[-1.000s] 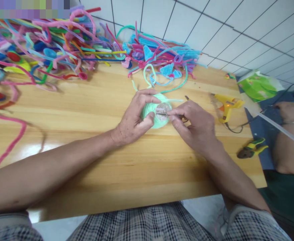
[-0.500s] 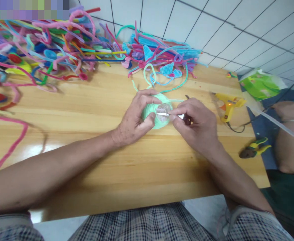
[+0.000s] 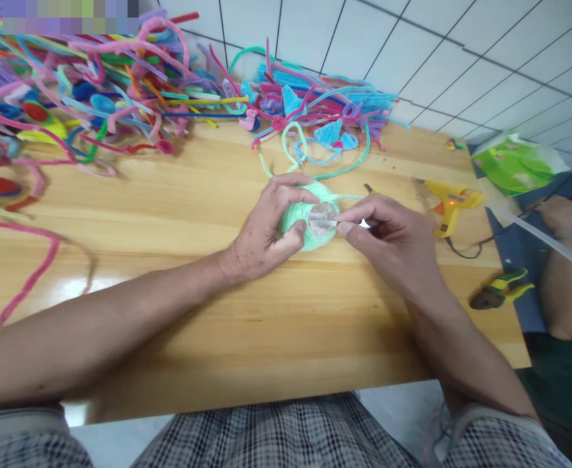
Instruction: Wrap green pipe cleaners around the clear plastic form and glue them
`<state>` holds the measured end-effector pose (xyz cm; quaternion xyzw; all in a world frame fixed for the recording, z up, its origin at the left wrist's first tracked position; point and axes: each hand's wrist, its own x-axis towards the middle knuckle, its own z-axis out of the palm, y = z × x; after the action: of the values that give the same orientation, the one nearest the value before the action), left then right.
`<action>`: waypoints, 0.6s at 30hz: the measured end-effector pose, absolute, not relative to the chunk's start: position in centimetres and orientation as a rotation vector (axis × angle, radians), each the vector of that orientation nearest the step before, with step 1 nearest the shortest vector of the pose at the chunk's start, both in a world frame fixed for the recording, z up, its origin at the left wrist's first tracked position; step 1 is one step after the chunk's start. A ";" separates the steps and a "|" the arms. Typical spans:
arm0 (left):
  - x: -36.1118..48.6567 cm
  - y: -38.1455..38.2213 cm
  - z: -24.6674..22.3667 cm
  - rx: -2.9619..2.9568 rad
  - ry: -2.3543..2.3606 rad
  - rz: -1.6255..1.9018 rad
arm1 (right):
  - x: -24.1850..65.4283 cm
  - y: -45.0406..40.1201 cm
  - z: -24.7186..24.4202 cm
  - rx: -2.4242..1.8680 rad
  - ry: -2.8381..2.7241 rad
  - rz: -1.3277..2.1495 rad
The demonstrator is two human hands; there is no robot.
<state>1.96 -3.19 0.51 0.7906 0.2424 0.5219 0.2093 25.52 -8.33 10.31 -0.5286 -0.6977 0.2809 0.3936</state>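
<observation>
My left hand (image 3: 273,224) curls its fingers and thumb around a mint-green round piece (image 3: 298,211), which looks wound from fuzzy pipe cleaner. A greyish, see-through round core shows on the side facing right. In a thumb-and-finger pinch, my right hand (image 3: 393,240) grips a slim silver-bladed tool (image 3: 333,223). Its tip lies at the core; my fingers hide most of the handle, so its exact kind is unclear. A light green pipe cleaner end (image 3: 347,196) sticks out from the round piece toward my right hand.
Many coloured pipe cleaners (image 3: 134,84) are heaped along the back left. To the right lie a yellow glue gun (image 3: 454,201) with a cord, yellow-green pliers (image 3: 500,290) and a green package (image 3: 515,162). Another person's arm (image 3: 569,279) is at the right edge.
My right hand has turned slightly and drawn a little to the right, and less of the tool's blade and handle shows. My left hand keeps its hold; the whole view has shifted slightly.
</observation>
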 end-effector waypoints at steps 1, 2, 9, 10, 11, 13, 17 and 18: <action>2.0 -3.2 0.5 2.199 0.678 1.449 | 25.6 -8.3 10.3 -1.345 -1.762 0.712; 2.0 -3.2 0.5 2.199 0.682 1.447 | 25.6 -8.3 10.4 -1.343 -1.759 0.706; 2.1 -3.3 0.5 2.185 0.687 1.451 | 25.4 -8.4 9.8 -1.274 -1.893 0.564; 2.0 -3.3 0.6 2.193 0.689 1.442 | 25.3 -8.4 9.7 -1.277 -1.900 0.538; 2.0 -3.3 0.6 2.199 0.692 1.433 | 25.3 -8.4 9.6 -1.282 -1.901 0.517; 1.9 -3.3 0.6 2.205 0.694 1.421 | 25.3 -8.4 9.5 -1.286 -1.898 0.492; 1.9 -3.3 0.6 2.207 0.714 1.411 | 25.3 -8.4 9.5 -1.288 -1.891 0.493; 1.9 -3.3 0.6 2.208 0.716 1.414 | 25.3 -8.4 9.5 -1.287 -1.887 0.491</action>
<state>1.93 -3.32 0.64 0.7941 0.2574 0.5087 0.2105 25.30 -8.36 9.48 -0.5067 -0.7432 0.1934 0.3917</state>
